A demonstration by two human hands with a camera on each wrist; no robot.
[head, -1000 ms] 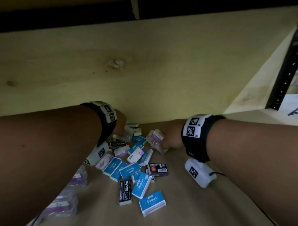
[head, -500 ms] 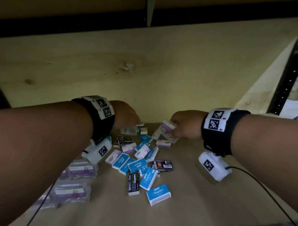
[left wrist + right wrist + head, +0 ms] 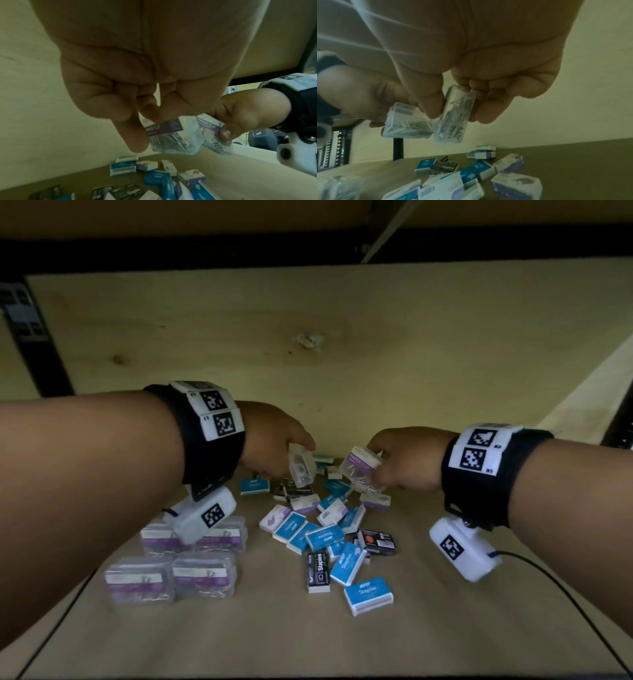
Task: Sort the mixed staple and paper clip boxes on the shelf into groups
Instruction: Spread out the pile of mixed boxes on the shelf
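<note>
Left hand [image 3: 274,440] gripping a clear paper clip box [image 3: 301,469] above the shelf [image 3: 445,628]; right hand [image 3: 407,460] pinching another paper clip box [image 3: 361,465]. Below, scattered staple boxes [image 3: 329,539]; at left, four grouped clear boxes [image 3: 178,563].

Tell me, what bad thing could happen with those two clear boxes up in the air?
1. Each hand, left and right, only pinches its clear paper clip box with the fingertips, so one could slip and fall onto the mixed pile below.
2. The boxes sit close together in midair; they might bump.
</note>
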